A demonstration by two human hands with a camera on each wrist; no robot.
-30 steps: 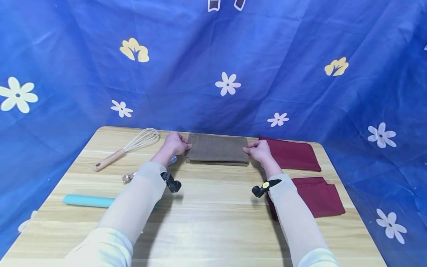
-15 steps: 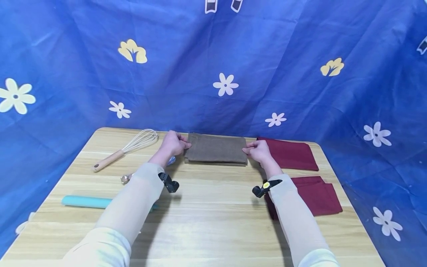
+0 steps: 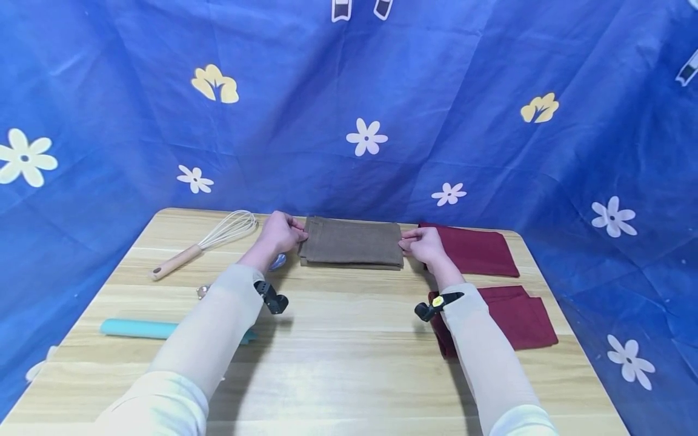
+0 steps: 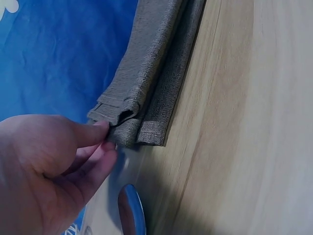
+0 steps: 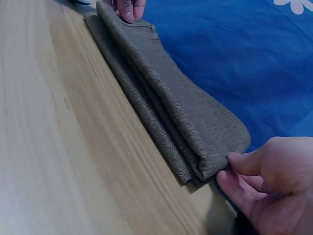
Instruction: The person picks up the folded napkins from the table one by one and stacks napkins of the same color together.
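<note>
Brown cloth (image 3: 351, 243): folded in several layers, flat rectangle, coarse weave. Lies at far middle of table (image 3: 349, 363), long side across. Layers slightly uneven at left end, rounded fold at right end.

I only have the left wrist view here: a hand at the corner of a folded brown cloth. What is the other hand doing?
Observer: The right hand pinches the opposite end of the brown cloth, at its folded edge.
Operator: Is anything else lying on the table?
Observer: Yes. Two dark red cloths lie to the right of the brown one, one nearer the person than the other.
Operator: And on the left hand's side?
Observer: A whisk with a wooden handle lies beyond the left hand, and a teal roller lies nearer the person.
</note>
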